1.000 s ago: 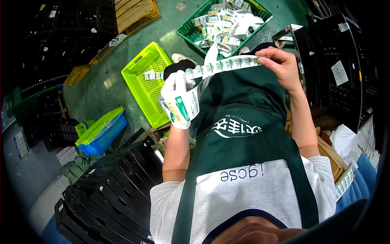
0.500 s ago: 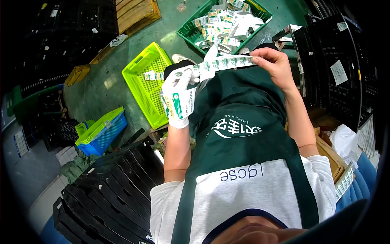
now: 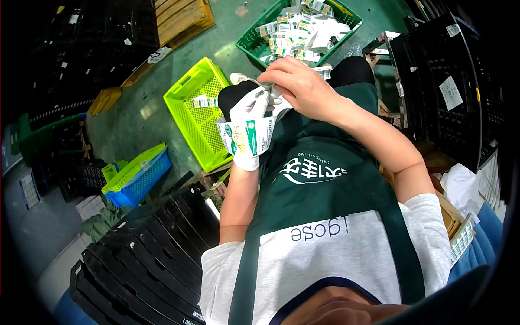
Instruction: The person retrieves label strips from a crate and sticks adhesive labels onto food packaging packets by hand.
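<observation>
My left hand point(image 3: 250, 105), in a white glove, is closed on a strip of labels beside my knee. The strip is mostly hidden behind the fingers; a pale end of it point(image 3: 283, 104) shows below my right hand. My bare right hand point(image 3: 303, 89) meets the left one, its fingertips pinched at the strip. A wide band of white, green and yellow printed labels point(image 3: 246, 136) wraps around my left wrist, over the glove's cuff.
A green crate point(image 3: 246, 46) ahead is heaped with printed labels and white strips. A lime-green crate point(image 3: 187, 142) at left holds a small label piece point(image 3: 205, 101). Black crates point(image 3: 146, 254) stack at lower left, and more black crates point(image 3: 452, 97) stand at right. A wooden pallet point(image 3: 184, 19) lies beyond.
My right hand has moved left from the strip's far end to my left hand. The strip, stretched out between the hands before, is now mostly hidden.
</observation>
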Demonstrator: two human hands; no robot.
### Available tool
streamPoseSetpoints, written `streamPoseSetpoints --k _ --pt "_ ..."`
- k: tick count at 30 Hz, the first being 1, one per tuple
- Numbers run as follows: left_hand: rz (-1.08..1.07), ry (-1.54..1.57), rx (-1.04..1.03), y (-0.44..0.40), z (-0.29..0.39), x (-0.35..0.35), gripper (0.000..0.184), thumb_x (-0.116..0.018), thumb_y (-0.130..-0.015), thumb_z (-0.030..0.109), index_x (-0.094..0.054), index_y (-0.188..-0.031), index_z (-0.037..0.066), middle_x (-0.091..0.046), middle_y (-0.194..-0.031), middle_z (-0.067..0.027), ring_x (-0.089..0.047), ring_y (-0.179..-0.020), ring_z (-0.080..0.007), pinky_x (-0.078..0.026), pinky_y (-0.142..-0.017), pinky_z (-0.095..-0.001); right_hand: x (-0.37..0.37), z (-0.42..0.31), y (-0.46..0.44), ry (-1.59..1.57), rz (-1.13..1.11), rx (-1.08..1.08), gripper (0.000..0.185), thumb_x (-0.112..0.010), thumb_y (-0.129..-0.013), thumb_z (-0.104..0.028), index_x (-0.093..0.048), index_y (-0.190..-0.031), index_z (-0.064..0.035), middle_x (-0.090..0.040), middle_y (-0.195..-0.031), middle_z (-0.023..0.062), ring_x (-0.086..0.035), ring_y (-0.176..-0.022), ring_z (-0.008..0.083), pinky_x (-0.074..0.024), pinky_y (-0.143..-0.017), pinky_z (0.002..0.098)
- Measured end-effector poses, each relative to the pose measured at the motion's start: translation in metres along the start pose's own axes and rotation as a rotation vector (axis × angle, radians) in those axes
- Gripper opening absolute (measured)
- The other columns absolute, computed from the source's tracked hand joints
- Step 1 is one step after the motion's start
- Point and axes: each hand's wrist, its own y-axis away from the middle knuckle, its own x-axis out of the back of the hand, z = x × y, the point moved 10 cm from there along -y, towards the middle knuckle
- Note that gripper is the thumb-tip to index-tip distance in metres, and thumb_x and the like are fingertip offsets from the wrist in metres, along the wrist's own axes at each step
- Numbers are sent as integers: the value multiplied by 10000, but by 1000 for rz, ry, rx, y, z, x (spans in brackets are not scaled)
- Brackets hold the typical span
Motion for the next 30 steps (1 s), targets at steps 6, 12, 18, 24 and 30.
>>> streamPoseSetpoints --k 6,12,18,24,30 --pt "-18 589 262 -2 -32 -1 342 -458 -966 324 -557 -995 -2 -654 -924 -162 -662 -836 -273 -528 -750 -355 -8 5 4 -3 -22 13 292 -579 -735 84 -605 -994 -48 -566 -920 83 -550 -874 282 -462 -745 368" --pt "-109 524 349 -2 -45 -4 404 -435 -965 334 -522 -1176 0 -642 -1013 -179 -635 -926 -267 -491 -803 -340 -8 2 9 -10 -11 28 266 -591 -746 60 -629 -975 -72 -578 -892 63 -559 -836 267 -470 -713 357" --pt "-87 575 309 -3 -41 -3 294 -482 -958 240 -574 -1038 -28 -654 -922 -135 -647 -793 -208 -525 -698 -298 -3 -1 11 23 27 56 198 -652 -756 -35 -656 -938 -114 -590 -855 23 -574 -791 223 -483 -634 320" --pt "-83 189 42 -8 -37 3 175 -511 -939 156 -610 -941 13 -647 -833 -65 -610 -704 -122 -490 -622 -233 5 -7 14 51 93 111 156 -707 -711 -73 -678 -855 -126 -591 -791 0 -568 -718 193 -471 -592 306" --pt "-127 -101 -182 -4 -17 -5 28 -568 -860 23 -575 -887 25 -633 -838 -54 -609 -733 -115 -495 -644 -225 4 -15 25 -63 51 161 235 -693 -672 31 -679 -878 -83 -604 -821 33 -563 -710 215 -460 -585 292"
